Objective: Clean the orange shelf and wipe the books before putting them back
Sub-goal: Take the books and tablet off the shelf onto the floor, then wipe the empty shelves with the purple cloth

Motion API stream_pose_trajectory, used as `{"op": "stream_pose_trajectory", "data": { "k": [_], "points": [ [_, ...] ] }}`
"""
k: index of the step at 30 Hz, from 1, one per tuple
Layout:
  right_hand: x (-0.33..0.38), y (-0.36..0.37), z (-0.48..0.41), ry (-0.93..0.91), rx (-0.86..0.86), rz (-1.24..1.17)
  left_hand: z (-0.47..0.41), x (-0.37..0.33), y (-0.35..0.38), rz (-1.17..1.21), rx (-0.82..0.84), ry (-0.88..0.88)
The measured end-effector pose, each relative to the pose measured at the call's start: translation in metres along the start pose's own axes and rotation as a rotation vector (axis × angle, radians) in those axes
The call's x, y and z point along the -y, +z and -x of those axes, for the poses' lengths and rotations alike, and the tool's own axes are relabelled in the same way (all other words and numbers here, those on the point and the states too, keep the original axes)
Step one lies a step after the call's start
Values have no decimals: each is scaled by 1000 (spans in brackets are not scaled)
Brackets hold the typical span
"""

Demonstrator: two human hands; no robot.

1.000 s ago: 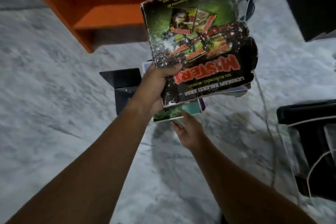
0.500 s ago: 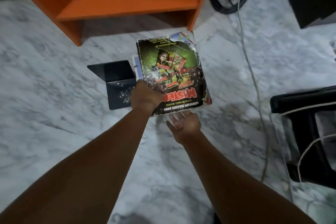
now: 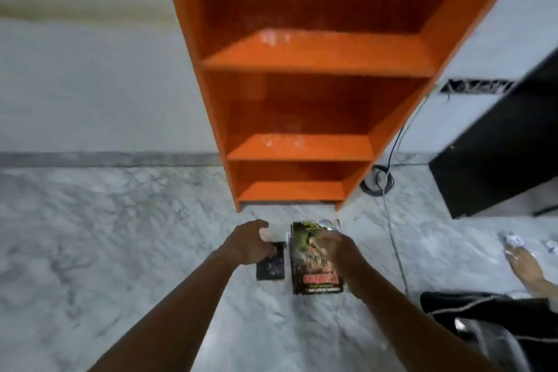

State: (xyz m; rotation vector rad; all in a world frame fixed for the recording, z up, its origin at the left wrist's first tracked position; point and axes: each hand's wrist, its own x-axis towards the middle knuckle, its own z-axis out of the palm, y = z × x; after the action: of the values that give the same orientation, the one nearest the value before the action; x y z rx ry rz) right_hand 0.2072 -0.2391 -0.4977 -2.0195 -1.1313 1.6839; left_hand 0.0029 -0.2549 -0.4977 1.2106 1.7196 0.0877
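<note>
The orange shelf (image 3: 302,148) stands upright against the wall, and all its visible boards are bare. A stack of books (image 3: 314,278) lies on the marble floor just in front of it, with a worn green and black cover with red lettering on top. My right hand (image 3: 335,248) lies blurred on the upper part of that cover, palm down. A dark book (image 3: 271,269) lies on the floor left of the stack. My left hand (image 3: 249,240) hovers over its far end, fingers curled and apart, holding nothing.
A black cabinet (image 3: 498,160) stands to the right of the shelf. Coiled cables (image 3: 377,181) run along the floor between them. A bare foot (image 3: 527,266) and crumpled white paper (image 3: 513,240) are at the right. A black object (image 3: 483,329) fills the bottom right corner.
The book stack went from my left hand down onto the floor. My left hand let go and moved left over the dark book. The view tilted up to show the whole shelf.
</note>
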Motion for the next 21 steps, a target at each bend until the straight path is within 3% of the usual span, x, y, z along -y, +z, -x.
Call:
{"op": "stream_pose_trajectory", "data": {
  "k": [5, 8, 14, 21],
  "points": [
    [191, 3, 144, -281, 100, 104, 151, -73, -194, -69, -306, 135],
    [268, 27, 210, -501, 13, 103, 227, -102, -279, -60, -468, 260],
    [390, 81, 315, -815, -24, -4, 329, -126, -416, -157, -693, 406],
    [504, 112, 369, -1054, -74, -79, 384, -158, -538, -229, -887, 543]
  ]
}}
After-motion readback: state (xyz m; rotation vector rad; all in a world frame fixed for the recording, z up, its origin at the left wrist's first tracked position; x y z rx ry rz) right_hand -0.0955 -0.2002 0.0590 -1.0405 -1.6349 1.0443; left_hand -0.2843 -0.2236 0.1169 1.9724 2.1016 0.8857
